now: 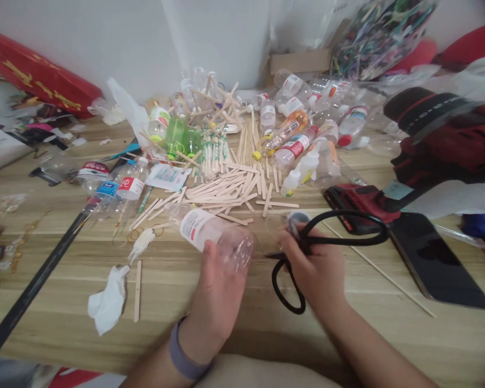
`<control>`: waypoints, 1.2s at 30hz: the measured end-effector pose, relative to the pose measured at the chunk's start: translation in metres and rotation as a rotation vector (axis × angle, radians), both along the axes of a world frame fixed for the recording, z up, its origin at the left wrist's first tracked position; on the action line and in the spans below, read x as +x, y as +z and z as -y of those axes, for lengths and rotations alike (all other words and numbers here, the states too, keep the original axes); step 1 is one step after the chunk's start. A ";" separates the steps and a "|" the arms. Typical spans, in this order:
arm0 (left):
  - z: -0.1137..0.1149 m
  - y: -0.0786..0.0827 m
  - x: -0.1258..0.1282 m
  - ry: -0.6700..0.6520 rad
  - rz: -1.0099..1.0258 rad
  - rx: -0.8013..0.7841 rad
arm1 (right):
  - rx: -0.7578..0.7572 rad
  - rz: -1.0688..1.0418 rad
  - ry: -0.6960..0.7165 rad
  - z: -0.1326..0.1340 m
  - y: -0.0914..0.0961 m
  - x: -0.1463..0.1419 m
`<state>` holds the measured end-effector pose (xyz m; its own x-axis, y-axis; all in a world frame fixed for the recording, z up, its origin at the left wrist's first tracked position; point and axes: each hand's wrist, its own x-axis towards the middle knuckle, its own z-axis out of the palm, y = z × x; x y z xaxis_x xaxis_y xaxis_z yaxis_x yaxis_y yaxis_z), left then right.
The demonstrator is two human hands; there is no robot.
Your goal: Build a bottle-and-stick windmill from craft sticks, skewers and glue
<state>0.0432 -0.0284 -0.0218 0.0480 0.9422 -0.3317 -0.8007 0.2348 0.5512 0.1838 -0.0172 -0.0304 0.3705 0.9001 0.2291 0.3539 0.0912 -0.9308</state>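
Plastic bottle (212,230) in left hand (220,296), right hand (323,267) apparently apart.

Craft workshop (power tool (448,129), sticks (226,186))

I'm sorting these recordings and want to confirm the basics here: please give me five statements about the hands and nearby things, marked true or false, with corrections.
1. The left hand holds a clear plastic bottle with a white label. True.
2. The right hand holds nothing. False: it holds black scissors with large loop handles.
3. The purple-grey wristband is worn on the right. False: it is worn on the left.
4. A black rectangular phone lies beside the base of a red-and-black power tool. True.
5. The pale, flat wooden sticks are stacked in one neat block. False: they lie loosely strewn.
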 end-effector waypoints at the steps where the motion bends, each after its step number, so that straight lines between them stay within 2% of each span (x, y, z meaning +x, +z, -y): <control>1: 0.001 0.000 -0.002 -0.009 -0.002 0.041 | -0.007 -0.057 -0.023 -0.002 -0.001 0.003; 3: 0.004 -0.002 -0.007 -0.091 -0.015 0.096 | -0.011 -0.234 -0.045 -0.005 -0.002 0.006; 5: 0.009 -0.005 -0.009 -0.236 -0.030 0.099 | -0.020 -0.398 -0.029 -0.006 -0.006 0.006; 8: 0.014 -0.008 -0.009 -0.386 0.022 0.052 | -0.050 -0.411 0.031 -0.005 -0.011 0.002; 10: 0.015 -0.007 -0.008 -0.355 0.046 0.016 | -0.048 -0.409 0.059 -0.005 -0.013 0.000; 15: 0.011 -0.002 -0.015 -0.204 0.021 -0.028 | 0.024 -0.713 0.032 -0.013 -0.007 0.009; 18: 0.009 -0.002 -0.019 -0.115 0.033 -0.028 | 0.026 -0.741 0.047 -0.015 -0.002 0.014; 23: 0.003 -0.002 -0.022 -0.065 0.079 -0.033 | 0.006 -0.765 0.191 -0.006 -0.002 0.002; 26: -0.002 0.003 -0.024 -0.018 0.093 -0.001 | -0.083 -0.785 0.325 -0.001 -0.005 -0.008; 30: -0.003 0.006 -0.024 -0.081 0.153 0.007 | -0.244 -0.886 0.450 0.002 -0.010 -0.015; 32: -0.002 0.004 -0.023 -0.121 0.167 -0.014 | -0.233 -0.918 0.499 0.003 -0.012 -0.016; 36: 0.001 0.001 -0.017 -0.185 0.152 -0.052 | -0.170 -0.882 0.696 0.004 -0.012 -0.015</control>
<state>0.0260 -0.0295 -0.0205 0.2710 0.8948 -0.3549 -0.8146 0.4096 0.4107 0.1692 -0.0210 -0.0423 -0.2504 0.9681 -0.0090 -0.5093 -0.1396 -0.8492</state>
